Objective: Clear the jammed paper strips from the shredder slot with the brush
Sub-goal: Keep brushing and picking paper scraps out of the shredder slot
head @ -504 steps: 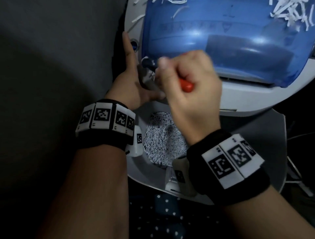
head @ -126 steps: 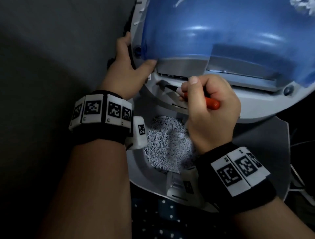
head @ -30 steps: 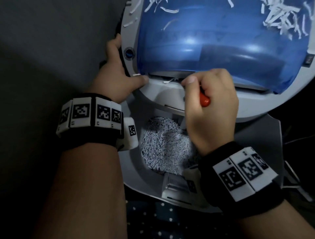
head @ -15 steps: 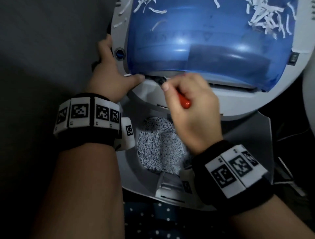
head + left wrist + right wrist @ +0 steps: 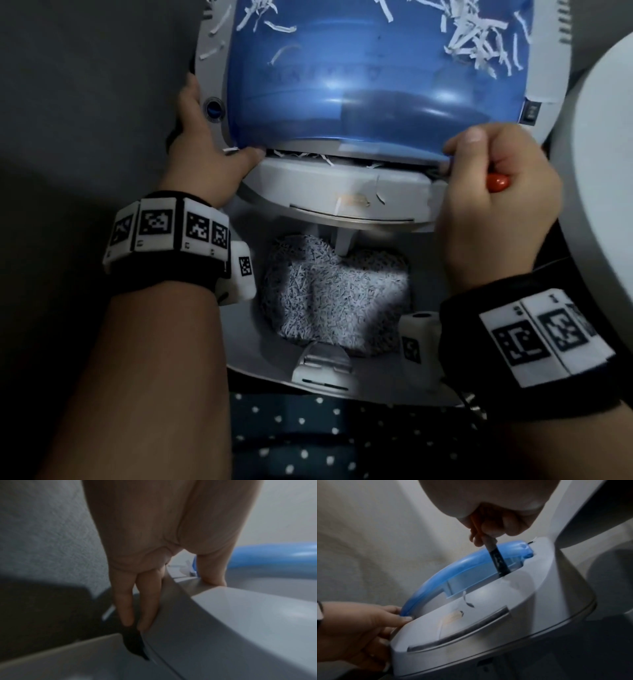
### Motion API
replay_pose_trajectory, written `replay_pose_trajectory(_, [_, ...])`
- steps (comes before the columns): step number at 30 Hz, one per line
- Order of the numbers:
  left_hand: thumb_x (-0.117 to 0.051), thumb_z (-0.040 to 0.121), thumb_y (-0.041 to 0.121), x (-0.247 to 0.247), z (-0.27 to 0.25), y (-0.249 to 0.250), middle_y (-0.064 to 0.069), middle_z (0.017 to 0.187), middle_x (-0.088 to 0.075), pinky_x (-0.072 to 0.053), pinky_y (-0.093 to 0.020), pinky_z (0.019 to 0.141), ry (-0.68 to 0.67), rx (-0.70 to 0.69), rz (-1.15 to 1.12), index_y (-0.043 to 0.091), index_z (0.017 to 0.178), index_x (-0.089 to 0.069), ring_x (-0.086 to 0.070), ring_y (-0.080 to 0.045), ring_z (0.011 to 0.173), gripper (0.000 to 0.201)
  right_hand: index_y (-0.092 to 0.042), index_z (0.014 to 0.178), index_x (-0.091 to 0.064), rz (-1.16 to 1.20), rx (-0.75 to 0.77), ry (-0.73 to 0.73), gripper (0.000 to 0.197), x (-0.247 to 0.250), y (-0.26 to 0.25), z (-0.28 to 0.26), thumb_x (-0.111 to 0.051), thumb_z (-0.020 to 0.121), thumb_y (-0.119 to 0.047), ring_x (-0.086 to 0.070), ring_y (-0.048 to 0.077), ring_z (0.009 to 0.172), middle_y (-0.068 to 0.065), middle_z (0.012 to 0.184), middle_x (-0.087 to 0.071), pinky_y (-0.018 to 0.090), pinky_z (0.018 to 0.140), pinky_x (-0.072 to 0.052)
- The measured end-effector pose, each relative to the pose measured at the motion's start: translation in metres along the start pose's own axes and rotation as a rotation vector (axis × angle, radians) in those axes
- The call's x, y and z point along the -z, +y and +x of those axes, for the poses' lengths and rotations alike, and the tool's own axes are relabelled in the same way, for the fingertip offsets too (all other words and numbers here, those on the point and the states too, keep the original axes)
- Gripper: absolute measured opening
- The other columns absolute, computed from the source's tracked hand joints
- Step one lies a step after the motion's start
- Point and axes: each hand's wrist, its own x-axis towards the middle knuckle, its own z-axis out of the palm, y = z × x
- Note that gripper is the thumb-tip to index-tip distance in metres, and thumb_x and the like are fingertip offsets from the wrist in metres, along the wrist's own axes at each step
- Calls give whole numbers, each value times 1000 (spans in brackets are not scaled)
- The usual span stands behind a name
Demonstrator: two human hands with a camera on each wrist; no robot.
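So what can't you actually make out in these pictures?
- Brush bristle tip: sunk in the slot, right wrist view.
- Brush handle: wrapped by the right hand, head view.
- Left hand fingertips: blurred in dark shadow, left wrist view.
- Shredder top: cut off, head view.

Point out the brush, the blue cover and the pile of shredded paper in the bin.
brush (image 5: 499, 562): right wrist view, on its dark bristle end at the slot.
blue cover (image 5: 359, 75): head view, middle of its top.
pile of shredded paper (image 5: 335, 298): head view, centre of the heap.
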Motion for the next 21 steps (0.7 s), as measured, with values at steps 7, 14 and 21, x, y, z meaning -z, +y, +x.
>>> replay_pose_trajectory(7, [-73, 88, 20, -7, -8, 2, 2, 164, -13, -21, 9, 90, 29, -10, -17, 12, 158, -3, -23, -4, 139, 99, -4, 83, -64, -175, 26, -51, 24, -24, 13, -17, -53, 97, -19, -43, 21, 81, 18, 85, -57, 33, 71, -32])
replay_pose_trajectory(14, [-77, 72, 45, -2, -14, -7, 3, 132, -56, -47, -39, 103, 63, 18, -54, 20, 146, -29, -59, -19, 117, 92, -10, 86, -69, 61, 5, -296, 23, -46, -6, -33, -54, 97, -23, -47, 8, 80, 2, 87, -58, 21, 72, -35])
replay_pose_trajectory(21, [-74, 76, 38, 2, -21, -5, -10, 111, -68, -53, -46, 92, 102, 1, -83, 24, 128, -41, -66, -25, 105, 63, -10, 86, -68, 83, 17, -366, 21, -65, -25, -43, -55, 97, -24, -51, 12, 82, 5, 88, -60, 26, 73, -38])
